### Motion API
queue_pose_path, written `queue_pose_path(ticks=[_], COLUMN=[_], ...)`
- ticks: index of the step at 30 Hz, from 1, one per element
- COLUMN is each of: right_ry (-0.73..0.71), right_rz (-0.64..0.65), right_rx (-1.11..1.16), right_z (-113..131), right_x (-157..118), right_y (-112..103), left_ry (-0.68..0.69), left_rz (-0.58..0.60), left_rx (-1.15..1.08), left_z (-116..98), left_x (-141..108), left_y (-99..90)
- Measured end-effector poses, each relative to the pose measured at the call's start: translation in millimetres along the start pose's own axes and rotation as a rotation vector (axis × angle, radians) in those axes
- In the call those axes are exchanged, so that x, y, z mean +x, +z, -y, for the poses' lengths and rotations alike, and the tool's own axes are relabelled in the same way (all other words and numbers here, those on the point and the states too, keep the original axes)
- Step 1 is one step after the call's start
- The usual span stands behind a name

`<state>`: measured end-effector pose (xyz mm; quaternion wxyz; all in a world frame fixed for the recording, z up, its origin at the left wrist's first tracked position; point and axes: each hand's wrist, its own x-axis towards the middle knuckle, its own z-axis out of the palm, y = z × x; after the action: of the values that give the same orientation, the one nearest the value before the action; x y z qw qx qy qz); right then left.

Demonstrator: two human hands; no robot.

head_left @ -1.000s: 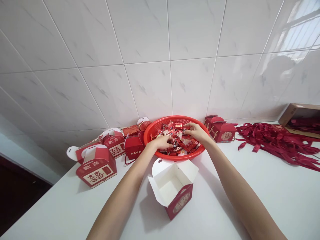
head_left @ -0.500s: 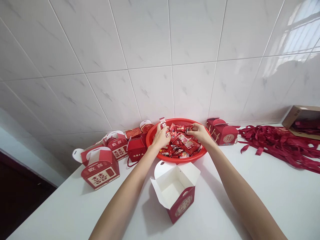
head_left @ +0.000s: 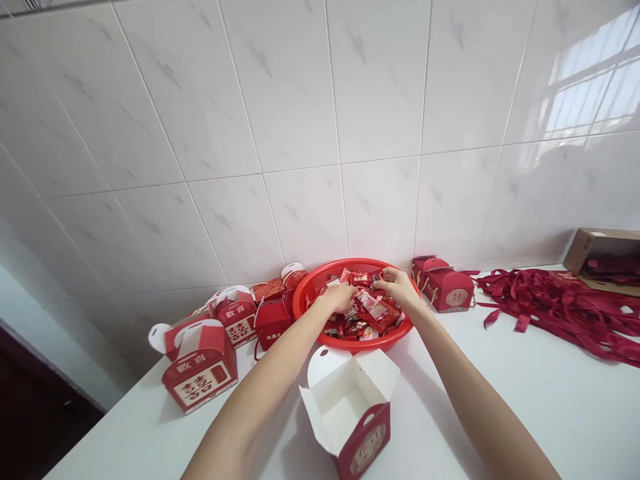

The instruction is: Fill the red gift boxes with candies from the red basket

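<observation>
A red oval plastic basket [head_left: 303,291] full of red-wrapped sweets [head_left: 374,307] stands near the wall. Over the left part of the pile is my left hand [head_left: 341,297], its fingers bent down among the wrappers; what they hold, if anything, is hidden. My right hand [head_left: 398,287] is at the basket's right side, thumb and fingers pinched at a small dark-and-red wrapped piece. In front of the basket, between my forearms, sits a red box [head_left: 364,443] with its white flaps spread and a bare white inside.
Closed red gift boxes [head_left: 201,365] stand on the left of the white table [head_left: 430,427]. More red boxes [head_left: 453,291] are right of the basket. Dark red ribbons [head_left: 550,303] lie farther right, beside a cardboard box [head_left: 580,257]. A tiled wall [head_left: 300,147] rises behind.
My left hand has moved right and deeper over the sweets, and the upright packet seen at it before no longer shows. The view has tilted up. My right hand stays at nearly the same spot.
</observation>
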<state>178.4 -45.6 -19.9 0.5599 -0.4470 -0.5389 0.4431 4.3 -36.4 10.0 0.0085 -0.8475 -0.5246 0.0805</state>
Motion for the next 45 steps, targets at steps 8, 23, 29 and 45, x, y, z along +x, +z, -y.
queue_pose_path(ticks=[8,23,29,45], right_ry=[0.008,0.156,0.235,0.147], right_rz=[-0.010,-0.050,0.008,-0.144], right_rx=[0.045,0.110,0.247,0.377], right_z=[-0.4,10.3,15.2,6.3], right_x=[1.9,-5.6,-3.4,3.8], right_y=[0.5,2.5,-0.3,-5.9], left_ry=[-0.209,0.270,0.300,0.252], left_rz=[-0.062,-0.692,-0.523,-0.305], left_rx=[0.011,-1.111,-1.212,-1.006], left_z=[-4.4,21.0,15.1,16.8], left_x=[-2.3,12.4,9.3,15.1], left_y=[-0.6,18.5,15.5,23.0])
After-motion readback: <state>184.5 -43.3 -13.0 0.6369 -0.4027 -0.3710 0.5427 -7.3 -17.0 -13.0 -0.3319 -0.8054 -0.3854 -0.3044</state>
